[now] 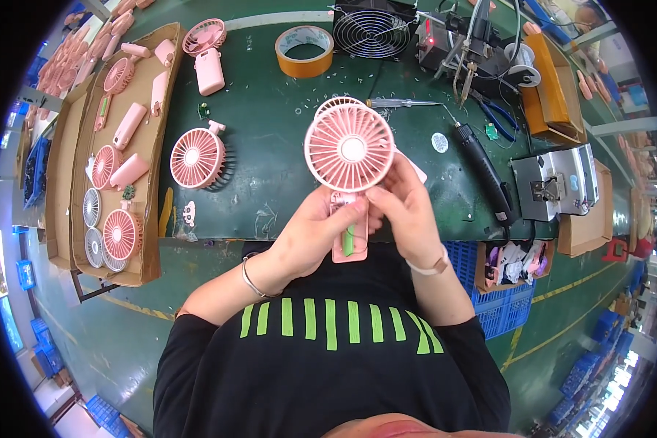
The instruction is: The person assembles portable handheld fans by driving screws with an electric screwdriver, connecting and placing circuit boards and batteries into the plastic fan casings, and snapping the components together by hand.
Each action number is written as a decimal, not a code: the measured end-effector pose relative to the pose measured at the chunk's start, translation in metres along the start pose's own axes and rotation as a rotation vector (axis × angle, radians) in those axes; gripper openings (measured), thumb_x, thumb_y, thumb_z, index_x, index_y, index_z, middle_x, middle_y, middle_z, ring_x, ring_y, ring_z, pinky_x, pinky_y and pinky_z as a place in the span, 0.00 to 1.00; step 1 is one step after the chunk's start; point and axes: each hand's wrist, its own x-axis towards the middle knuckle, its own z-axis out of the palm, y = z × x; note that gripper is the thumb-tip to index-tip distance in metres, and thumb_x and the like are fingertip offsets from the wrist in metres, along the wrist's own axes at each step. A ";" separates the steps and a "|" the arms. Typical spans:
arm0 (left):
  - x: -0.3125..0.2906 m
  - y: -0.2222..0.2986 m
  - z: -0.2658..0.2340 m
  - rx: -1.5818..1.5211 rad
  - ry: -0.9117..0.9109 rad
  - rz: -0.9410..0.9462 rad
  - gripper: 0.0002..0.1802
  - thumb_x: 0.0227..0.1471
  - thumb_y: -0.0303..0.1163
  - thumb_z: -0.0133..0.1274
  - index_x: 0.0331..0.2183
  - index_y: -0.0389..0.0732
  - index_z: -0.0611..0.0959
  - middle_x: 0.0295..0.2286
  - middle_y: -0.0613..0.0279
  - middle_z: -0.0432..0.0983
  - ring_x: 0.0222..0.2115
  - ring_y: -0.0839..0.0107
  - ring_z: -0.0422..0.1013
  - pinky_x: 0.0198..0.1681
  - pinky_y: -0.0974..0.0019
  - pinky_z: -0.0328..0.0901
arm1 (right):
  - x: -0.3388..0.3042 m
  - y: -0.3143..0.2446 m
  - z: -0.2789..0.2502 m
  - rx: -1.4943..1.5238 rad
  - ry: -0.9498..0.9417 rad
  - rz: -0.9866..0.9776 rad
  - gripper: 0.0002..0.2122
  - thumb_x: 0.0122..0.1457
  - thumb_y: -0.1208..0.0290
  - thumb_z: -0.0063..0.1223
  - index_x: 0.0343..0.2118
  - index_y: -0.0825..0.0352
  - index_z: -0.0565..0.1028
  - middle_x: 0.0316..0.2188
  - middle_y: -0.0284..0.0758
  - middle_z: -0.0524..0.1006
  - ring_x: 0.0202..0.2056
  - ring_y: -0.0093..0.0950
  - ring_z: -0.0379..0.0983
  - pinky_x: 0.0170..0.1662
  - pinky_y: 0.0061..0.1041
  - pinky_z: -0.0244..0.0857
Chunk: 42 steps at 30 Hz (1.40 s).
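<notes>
A black short-sleeved shirt (328, 390) bears a row of upright lime-green bars (331, 325) toward its twelve o'clock. Plain black sleeves (480, 349) lie at nine and three. At about half past ten, a slim silver bangle (247, 276) rings the left wrist (268, 270); at half past one, a pale pinkish band (438, 263) rings the right wrist (425, 253).

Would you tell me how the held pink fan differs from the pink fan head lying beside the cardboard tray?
The held fan has a handle below; the loose fan head shows only a short stub. The left hand and right hand grip the held fan; the loose fan head lies on the table. Both are pink with ribbed grilles.
</notes>
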 end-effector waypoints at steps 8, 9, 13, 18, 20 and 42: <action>-0.002 0.005 0.009 0.076 -0.031 -0.033 0.15 0.62 0.34 0.46 0.44 0.33 0.72 0.32 0.60 0.76 0.30 0.78 0.73 0.33 0.74 0.70 | 0.000 0.007 -0.005 0.096 0.062 -0.067 0.18 0.65 0.68 0.44 0.56 0.67 0.63 0.38 0.30 0.74 0.31 0.14 0.70 0.31 0.14 0.66; -0.002 0.005 0.010 0.065 -0.024 -0.001 0.15 0.62 0.34 0.47 0.44 0.33 0.72 0.32 0.60 0.76 0.30 0.78 0.72 0.33 0.74 0.70 | -0.001 0.008 -0.003 0.199 0.092 -0.059 0.17 0.66 0.68 0.43 0.55 0.67 0.64 0.38 0.30 0.74 0.30 0.14 0.70 0.31 0.14 0.66; -0.004 -0.001 0.008 0.074 -0.053 0.022 0.14 0.61 0.34 0.47 0.44 0.33 0.72 0.32 0.60 0.76 0.31 0.78 0.72 0.34 0.74 0.69 | -0.006 0.020 -0.005 0.351 0.044 -0.034 0.15 0.67 0.65 0.39 0.52 0.68 0.65 0.34 0.31 0.75 0.27 0.15 0.70 0.24 0.15 0.66; -0.006 -0.002 0.008 0.106 -0.056 0.042 0.16 0.63 0.36 0.44 0.44 0.32 0.71 0.32 0.57 0.76 0.31 0.73 0.74 0.37 0.71 0.71 | -0.007 0.010 0.009 0.275 0.034 -0.082 0.17 0.68 0.61 0.36 0.50 0.69 0.66 0.29 0.34 0.75 0.17 0.14 0.65 0.16 0.13 0.60; -0.006 0.001 0.007 -0.021 -0.068 0.013 0.18 0.64 0.37 0.40 0.45 0.31 0.71 0.34 0.54 0.77 0.32 0.71 0.74 0.38 0.69 0.72 | -0.006 0.012 0.002 0.236 0.020 -0.003 0.18 0.68 0.59 0.34 0.49 0.70 0.66 0.26 0.34 0.75 0.12 0.14 0.60 0.14 0.12 0.56; -0.010 -0.007 -0.008 0.597 0.090 0.259 0.14 0.63 0.29 0.37 0.43 0.29 0.73 0.19 0.54 0.73 0.16 0.65 0.71 0.24 0.64 0.66 | -0.001 0.019 0.012 -0.038 0.272 -0.151 0.14 0.65 0.66 0.45 0.51 0.67 0.70 0.34 0.26 0.76 0.26 0.08 0.64 0.26 0.10 0.56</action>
